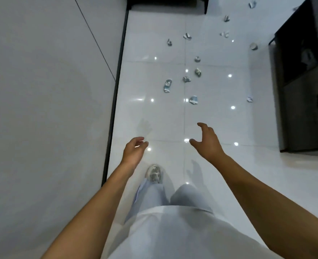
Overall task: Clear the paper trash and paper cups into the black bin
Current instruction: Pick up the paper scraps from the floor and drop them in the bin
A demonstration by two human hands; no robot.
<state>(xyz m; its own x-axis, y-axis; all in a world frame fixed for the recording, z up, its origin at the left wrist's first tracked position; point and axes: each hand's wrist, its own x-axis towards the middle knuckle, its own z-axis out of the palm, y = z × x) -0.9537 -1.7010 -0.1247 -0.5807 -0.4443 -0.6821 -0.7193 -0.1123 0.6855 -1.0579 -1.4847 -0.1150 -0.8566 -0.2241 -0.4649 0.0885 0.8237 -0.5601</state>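
Both the left hand (pixel 134 150) and right hand (pixel 206 141) hang loosely spread, holding nothing, at centre frame; crumpled paper cups (pixel 167 86) litter the glossy floor (pixel 154 113) above.

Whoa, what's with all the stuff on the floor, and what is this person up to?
A person is walking along a glossy white tiled floor strewn with crumpled blue-and-white paper cups and paper scraps, most of them lying ahead and to the right. Both bare hands are held out in front and hold nothing: the left hand has loosely curled fingers, the right hand has its fingers spread. Nothing is picked up yet. A dark cabinet stands on the right, a pale wall on the left. No black bin is in view.
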